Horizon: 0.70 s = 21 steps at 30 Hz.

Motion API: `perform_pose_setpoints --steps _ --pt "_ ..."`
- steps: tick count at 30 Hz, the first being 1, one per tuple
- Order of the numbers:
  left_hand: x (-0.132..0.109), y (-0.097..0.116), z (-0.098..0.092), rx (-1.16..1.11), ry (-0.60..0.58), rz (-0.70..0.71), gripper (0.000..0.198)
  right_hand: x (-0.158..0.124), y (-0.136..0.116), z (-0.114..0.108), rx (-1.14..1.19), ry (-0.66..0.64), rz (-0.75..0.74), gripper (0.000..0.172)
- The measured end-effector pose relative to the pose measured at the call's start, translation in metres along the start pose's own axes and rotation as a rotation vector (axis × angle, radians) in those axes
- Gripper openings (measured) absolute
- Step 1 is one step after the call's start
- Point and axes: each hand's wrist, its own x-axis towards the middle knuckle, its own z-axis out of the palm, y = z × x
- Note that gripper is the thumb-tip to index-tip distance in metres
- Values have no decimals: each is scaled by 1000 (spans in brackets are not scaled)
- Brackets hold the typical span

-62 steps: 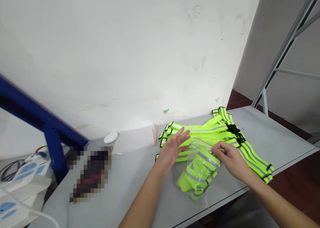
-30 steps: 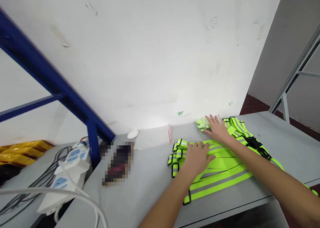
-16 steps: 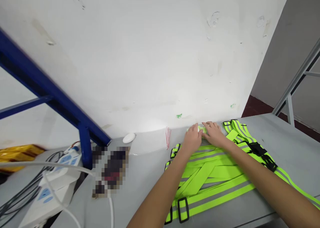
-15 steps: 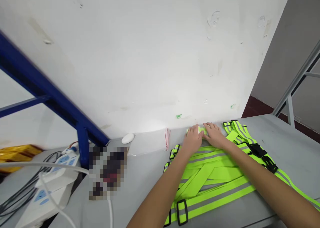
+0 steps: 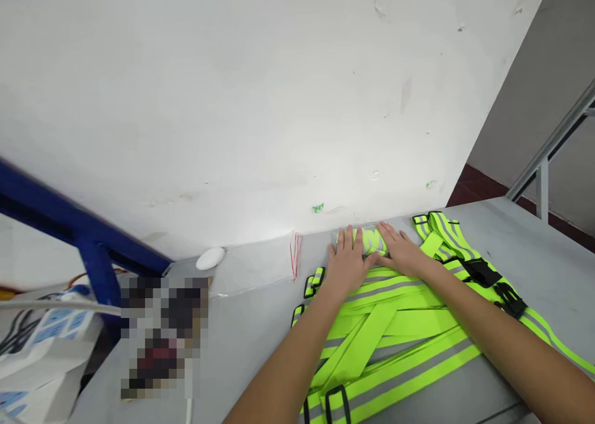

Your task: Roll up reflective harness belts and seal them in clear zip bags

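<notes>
A small clear bag with a folded neon-yellow reflective vest (image 5: 369,240) lies at the back of the grey table (image 5: 251,325), against the white wall. My left hand (image 5: 346,264) lies flat with fingers stretched out on the bag's left end. My right hand (image 5: 402,253) rests flat on its right end. Both forearms cross a spread pile of neon-yellow reflective strap vests (image 5: 400,325) with grey stripes and black buckles.
A bundle of red rubber bands (image 5: 294,255) lies left of the bag by the wall. A white oval object (image 5: 210,258) sits further left. A blurred dark item (image 5: 160,334), white power strips (image 5: 32,349) and a blue frame post (image 5: 100,275) stand at left. A grey metal rack (image 5: 546,163) is at right.
The bagged vest went from the table's front, in my right hand, to the back by the wall. Both hands have since flattened onto it, the left sliding up beside the right.
</notes>
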Motion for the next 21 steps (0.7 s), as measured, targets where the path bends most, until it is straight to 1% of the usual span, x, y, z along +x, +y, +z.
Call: perform_pose_setpoints --steps 6,10,16,21 --pt "5 -2 3 28 -13 -11 71 3 -1 0 1 10 21 88" --pt "11 -1 3 6 -33 -33 69 8 2 1 -51 31 24 86" --pt "17 0 1 -15 -46 -41 68 15 6 3 -183 85 34 84" --pt "17 -3 1 -47 -38 -20 69 13 1 -9 -349 100 30 75"
